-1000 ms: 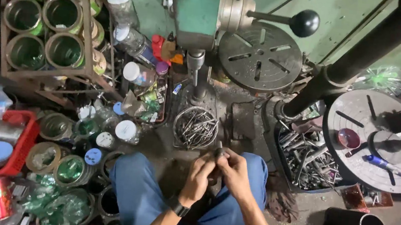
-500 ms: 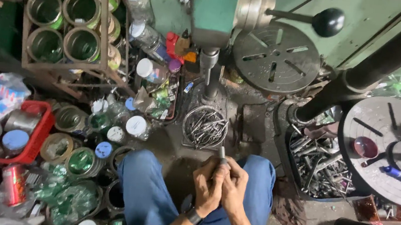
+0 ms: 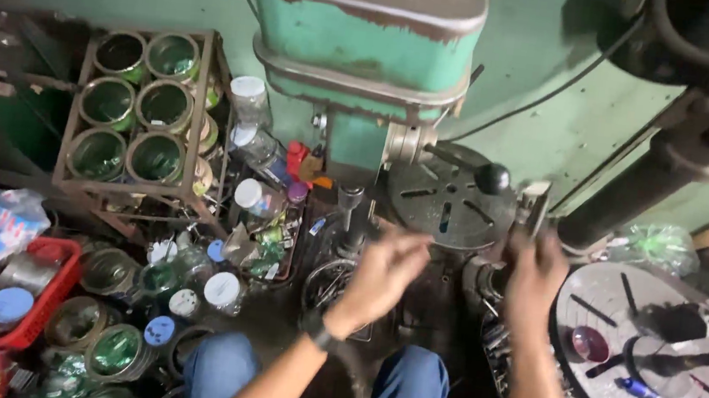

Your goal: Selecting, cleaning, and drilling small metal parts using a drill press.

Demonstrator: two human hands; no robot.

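Note:
My left hand point(image 3: 381, 275), with a dark watch on its wrist, is raised and blurred in front of the green drill press point(image 3: 364, 40). Its fingers are spread, pointing at the round slotted press table point(image 3: 447, 205), just below the chuck point(image 3: 349, 203). Nothing shows in it. My right hand point(image 3: 537, 278) is lifted at the right edge of that table, fingertips up against a small grey metal piece point(image 3: 537, 206). Whether it grips that piece is unclear. A black-knobbed lever point(image 3: 490, 177) sticks out over the table between the two hands.
A wire basket of metal bits point(image 3: 328, 287) sits on the floor before my knees. A rack of green tins point(image 3: 138, 108) and many jars point(image 3: 207, 284) crowd the left, beside a red crate point(image 3: 49, 302). On the right lie a round slotted plate point(image 3: 648, 357) and a tray of scrap metal point(image 3: 497, 349).
My hands were clasped together over my lap around a small metal part. They have separated and risen toward the press table, and the view has moved closer to the machine.

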